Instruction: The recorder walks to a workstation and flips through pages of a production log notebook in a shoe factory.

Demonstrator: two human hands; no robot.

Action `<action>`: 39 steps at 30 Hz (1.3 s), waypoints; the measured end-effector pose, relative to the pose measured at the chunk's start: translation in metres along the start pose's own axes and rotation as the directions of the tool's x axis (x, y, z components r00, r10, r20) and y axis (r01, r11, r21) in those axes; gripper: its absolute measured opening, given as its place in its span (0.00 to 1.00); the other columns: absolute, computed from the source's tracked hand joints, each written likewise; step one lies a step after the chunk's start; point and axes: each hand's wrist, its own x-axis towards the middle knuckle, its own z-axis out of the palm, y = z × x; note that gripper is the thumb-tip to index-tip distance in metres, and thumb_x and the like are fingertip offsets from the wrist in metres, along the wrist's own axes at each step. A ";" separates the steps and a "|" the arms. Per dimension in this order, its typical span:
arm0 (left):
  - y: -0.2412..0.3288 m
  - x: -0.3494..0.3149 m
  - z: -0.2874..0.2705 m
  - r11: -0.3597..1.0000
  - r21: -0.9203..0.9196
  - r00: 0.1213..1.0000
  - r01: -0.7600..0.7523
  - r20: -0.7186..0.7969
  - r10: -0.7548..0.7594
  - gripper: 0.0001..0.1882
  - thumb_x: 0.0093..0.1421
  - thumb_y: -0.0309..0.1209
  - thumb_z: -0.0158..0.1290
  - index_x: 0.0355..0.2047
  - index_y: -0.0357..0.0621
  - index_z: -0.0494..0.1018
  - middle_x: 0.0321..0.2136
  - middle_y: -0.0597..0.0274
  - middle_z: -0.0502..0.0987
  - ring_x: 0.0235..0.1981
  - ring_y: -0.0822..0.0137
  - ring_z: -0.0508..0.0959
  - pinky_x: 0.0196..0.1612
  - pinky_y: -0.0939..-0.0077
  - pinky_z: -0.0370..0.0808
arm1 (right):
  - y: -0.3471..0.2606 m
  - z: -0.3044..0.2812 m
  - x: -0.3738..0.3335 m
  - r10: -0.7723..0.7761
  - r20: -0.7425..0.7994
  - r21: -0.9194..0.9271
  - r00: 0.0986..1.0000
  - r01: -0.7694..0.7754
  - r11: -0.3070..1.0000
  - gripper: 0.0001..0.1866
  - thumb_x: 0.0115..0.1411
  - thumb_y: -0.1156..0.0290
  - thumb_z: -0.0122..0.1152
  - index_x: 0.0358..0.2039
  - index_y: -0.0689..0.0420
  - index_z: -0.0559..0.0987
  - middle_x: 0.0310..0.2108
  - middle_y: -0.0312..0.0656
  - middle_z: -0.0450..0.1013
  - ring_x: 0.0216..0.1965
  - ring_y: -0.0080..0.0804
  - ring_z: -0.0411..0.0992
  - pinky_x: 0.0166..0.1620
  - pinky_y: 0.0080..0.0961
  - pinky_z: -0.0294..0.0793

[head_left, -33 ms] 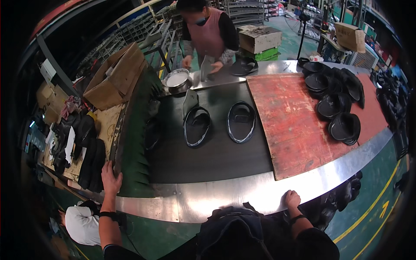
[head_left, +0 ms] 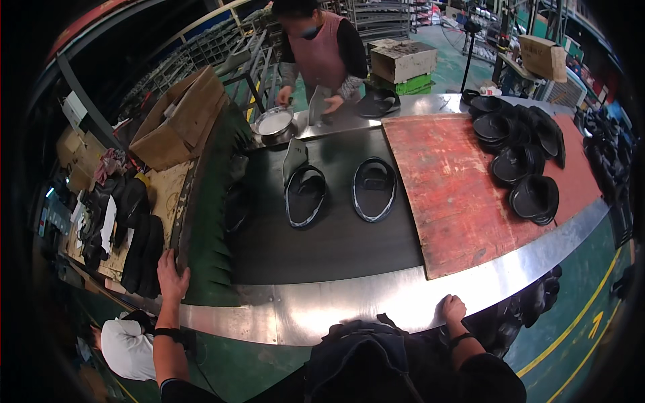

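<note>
My left hand (head_left: 173,277) rests at the edge of the wooden side table, beside the green flap curtain (head_left: 205,262), thumb apart from the fingers and nothing held. My right hand (head_left: 454,308) lies curled on the metal front edge (head_left: 356,305), with no object showing in it. Between them, beyond the edge, a dark conveyor belt (head_left: 322,255) carries two black shoe uppers with pale rims, a left one (head_left: 306,201) and a right one (head_left: 374,195). Against the left upper stands a grey sole (head_left: 294,158). Another dark piece (head_left: 235,207) lies partly shadowed by the curtain.
Across the belt a person (head_left: 322,57) has one hand by a metal bowl (head_left: 275,123) of white stuff and the other at an upright grey sole (head_left: 319,104). Stacked black uppers (head_left: 514,164) sit on a red board (head_left: 437,201). A cardboard box (head_left: 178,121) stands left.
The person across the belt has shifted slightly left, one hand moving a little at the bowl. My hands and the uppers stay where they were.
</note>
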 end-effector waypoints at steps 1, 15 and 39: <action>-0.001 -0.002 -0.001 1.000 0.000 1.000 0.002 -0.001 -0.002 0.39 0.48 0.33 0.60 0.61 0.37 0.62 0.59 0.46 0.64 0.61 0.46 0.63 0.61 0.56 0.61 | -0.001 -0.001 0.001 0.001 -0.002 -0.003 1.000 -0.001 1.000 0.21 0.62 0.59 0.48 0.22 0.59 0.82 0.23 0.58 0.76 0.26 0.59 0.76 0.36 0.50 0.76; -0.015 0.004 0.016 0.997 -0.042 0.998 -0.067 -0.021 0.067 0.39 0.48 0.33 0.60 0.61 0.36 0.62 0.57 0.40 0.66 0.60 0.42 0.64 0.63 0.54 0.61 | -0.006 -0.018 -0.001 0.129 0.168 0.031 0.977 -0.136 0.990 0.22 0.62 0.57 0.44 0.29 0.60 0.83 0.28 0.58 0.78 0.33 0.59 0.77 0.42 0.50 0.76; -0.028 -0.001 0.015 0.997 -0.054 0.999 -0.047 0.008 0.047 0.40 0.48 0.30 0.59 0.63 0.34 0.59 0.60 0.38 0.62 0.61 0.39 0.62 0.65 0.54 0.58 | -0.009 -0.011 -0.001 0.142 0.184 0.052 0.973 -0.154 0.987 0.22 0.63 0.57 0.44 0.31 0.59 0.83 0.29 0.57 0.78 0.33 0.58 0.78 0.43 0.49 0.76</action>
